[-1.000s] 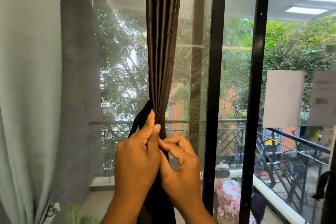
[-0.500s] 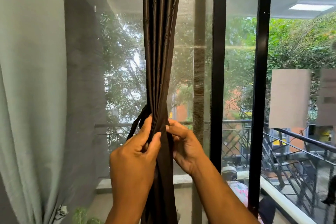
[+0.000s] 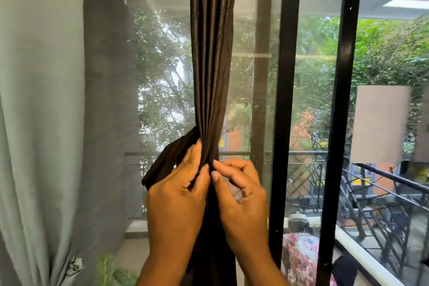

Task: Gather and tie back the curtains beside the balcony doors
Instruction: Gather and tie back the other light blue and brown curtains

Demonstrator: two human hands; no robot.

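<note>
A dark brown curtain (image 3: 212, 53) hangs gathered into a narrow bunch at the middle of the view, in front of the mesh screen. A dark tie-back strip (image 3: 167, 162) loops out to the left of the bunch at the height of my hands. My left hand (image 3: 176, 199) grips the bunch and the strip from the left. My right hand (image 3: 241, 193) pinches the fabric from the right, its thumb touching my left thumb. Below my hands the curtain drops out of sight behind my forearms.
A pale green curtain (image 3: 39, 123) hangs along the left edge. Black balcony door frames (image 3: 285, 100) stand right of the brown curtain. Outside are a railing (image 3: 383, 176), trees and a person in a floral top (image 3: 299, 255). A potted plant (image 3: 111, 269) sits at bottom left.
My right hand has come from behind the bunch to its front and now pinches beside my left thumb. The tie-back strip sticks out further to the left.
</note>
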